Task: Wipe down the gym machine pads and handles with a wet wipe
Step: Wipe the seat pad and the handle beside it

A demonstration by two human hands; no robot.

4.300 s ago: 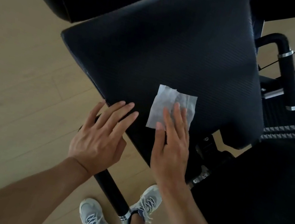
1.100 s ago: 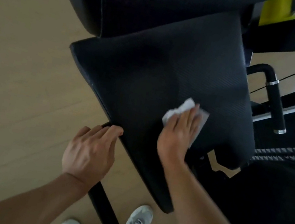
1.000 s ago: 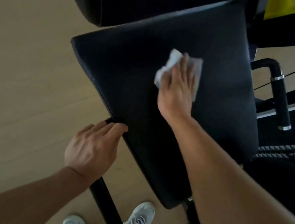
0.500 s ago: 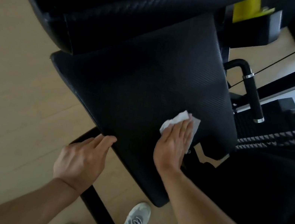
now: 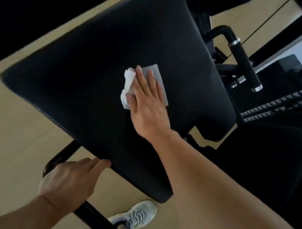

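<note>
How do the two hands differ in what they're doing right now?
The right hand lies flat, fingers straight, pressing the crumpled white wet wipe on the black textured seat pad. The left hand holds no wipe; its fingertips touch the pad's near edge. Both contact the pad.
</note>
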